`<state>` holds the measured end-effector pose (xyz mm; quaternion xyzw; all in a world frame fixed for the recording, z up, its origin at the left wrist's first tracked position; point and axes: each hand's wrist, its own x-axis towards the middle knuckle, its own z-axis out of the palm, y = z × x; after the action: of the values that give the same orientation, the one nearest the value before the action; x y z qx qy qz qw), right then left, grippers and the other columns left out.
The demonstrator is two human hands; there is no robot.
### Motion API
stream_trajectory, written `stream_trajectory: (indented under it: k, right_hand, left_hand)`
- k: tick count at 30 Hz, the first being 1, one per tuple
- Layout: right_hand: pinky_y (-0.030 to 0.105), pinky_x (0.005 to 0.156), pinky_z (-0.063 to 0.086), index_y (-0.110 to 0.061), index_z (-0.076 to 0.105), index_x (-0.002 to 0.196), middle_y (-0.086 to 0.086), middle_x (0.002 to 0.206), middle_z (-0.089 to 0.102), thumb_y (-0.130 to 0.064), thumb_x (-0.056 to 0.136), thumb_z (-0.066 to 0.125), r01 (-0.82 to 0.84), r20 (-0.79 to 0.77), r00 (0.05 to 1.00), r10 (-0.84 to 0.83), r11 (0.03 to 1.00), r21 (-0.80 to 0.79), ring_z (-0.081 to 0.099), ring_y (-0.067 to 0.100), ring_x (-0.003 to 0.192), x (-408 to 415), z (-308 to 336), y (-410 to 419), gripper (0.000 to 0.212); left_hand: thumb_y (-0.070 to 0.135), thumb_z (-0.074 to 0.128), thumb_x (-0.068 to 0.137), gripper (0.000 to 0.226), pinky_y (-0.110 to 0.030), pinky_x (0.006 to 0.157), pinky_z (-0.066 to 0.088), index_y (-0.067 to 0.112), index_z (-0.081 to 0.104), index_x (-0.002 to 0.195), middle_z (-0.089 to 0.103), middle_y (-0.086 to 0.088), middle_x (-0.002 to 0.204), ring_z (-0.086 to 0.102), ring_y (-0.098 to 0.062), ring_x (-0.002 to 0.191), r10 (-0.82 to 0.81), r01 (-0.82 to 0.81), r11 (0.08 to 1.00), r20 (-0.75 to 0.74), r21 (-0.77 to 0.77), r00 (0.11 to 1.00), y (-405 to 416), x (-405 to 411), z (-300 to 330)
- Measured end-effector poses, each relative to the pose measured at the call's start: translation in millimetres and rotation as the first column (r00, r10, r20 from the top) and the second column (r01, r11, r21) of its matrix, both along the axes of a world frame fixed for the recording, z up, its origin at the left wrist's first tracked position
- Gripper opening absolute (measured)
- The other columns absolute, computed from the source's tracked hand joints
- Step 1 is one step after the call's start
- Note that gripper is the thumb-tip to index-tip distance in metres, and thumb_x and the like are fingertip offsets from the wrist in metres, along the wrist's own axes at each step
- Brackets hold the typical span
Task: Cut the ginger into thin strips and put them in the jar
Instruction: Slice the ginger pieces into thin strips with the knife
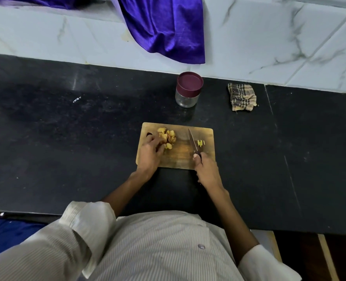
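On the cutting board (178, 157), the left hand (149, 157) reaches the ginger (168, 136) at its left; the right hand (206, 171) grips the knife (193, 142). Keep fingertips tucked. The lidded jar (188, 90) stands beyond the board.
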<state>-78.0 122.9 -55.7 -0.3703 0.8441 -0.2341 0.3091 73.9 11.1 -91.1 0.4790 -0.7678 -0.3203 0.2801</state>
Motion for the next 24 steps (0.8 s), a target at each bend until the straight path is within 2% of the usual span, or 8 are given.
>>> stream_trajectory:
  k: [3,8,12,19,24]
  right_hand:
    - [0.053,0.074,0.057,-0.014,0.058,0.111,0.008,0.093,0.063,-0.039,0.106,0.037,-0.016,-0.015,1.0,0.017,1.0,0.015,0.065,0.029,0.085,0.2,-2.5,-3.3,0.033]
    - [0.052,0.073,0.057,-0.011,0.059,0.108,0.011,0.093,0.064,-0.036,0.106,0.037,-0.008,-0.012,1.0,0.009,1.0,0.017,0.066,0.03,0.08,-1.9,-4.8,-3.9,0.032]
    - [0.052,0.074,0.057,-0.01,0.058,0.109,0.01,0.093,0.063,-0.035,0.107,0.038,-0.006,-0.012,1.0,0.006,1.0,0.023,0.066,0.03,0.081,-3.0,-6.6,-5.0,0.032]
    - [0.052,0.075,0.057,-0.014,0.058,0.108,0.011,0.096,0.065,-0.038,0.106,0.037,-0.002,0.0,1.0,0.002,1.0,0.025,0.066,0.029,0.083,-5.3,-12.7,-5.2,0.032]
    - [0.05,0.078,0.058,-0.016,0.059,0.113,0.009,0.1,0.064,-0.038,0.106,0.037,-0.003,0.012,1.0,0.002,1.0,0.031,0.066,0.027,0.088,-7.2,-15.0,-6.6,0.032]
  left_hand:
    - [0.013,0.063,0.091,0.026,-0.012,0.08,0.041,0.008,0.067,0.116,0.054,-0.004,0.113,0.055,-0.012,0.09,-0.034,0.035,0.999,0.029,-0.034,0.999,4.3,-2.3,-2.7]
    - [0.019,0.059,0.094,0.03,-0.035,0.076,0.054,0.013,0.064,0.123,0.05,-0.009,0.119,0.059,-0.02,0.088,-0.088,0.101,0.993,0.165,-0.069,0.982,1.5,-6.7,-4.0]
    - [0.019,0.06,0.093,0.031,-0.037,0.072,0.056,0.019,0.064,0.124,0.049,-0.008,0.119,0.059,-0.019,0.089,-0.125,0.148,0.983,0.204,-0.103,0.971,0.5,-4.9,-6.5]
    - [0.011,0.067,0.088,0.017,-0.034,0.069,0.056,0.008,0.071,0.104,0.055,-0.009,0.111,0.06,-0.018,0.084,-0.141,0.154,0.978,0.096,-0.142,0.985,2.8,-1.7,0.0]
    - [0.008,0.066,0.087,0.013,-0.025,0.087,0.051,0.011,0.07,0.099,0.063,0.0,0.105,0.06,-0.009,0.092,-0.166,0.166,0.986,-0.015,-0.011,0.986,-3.6,3.4,8.5]
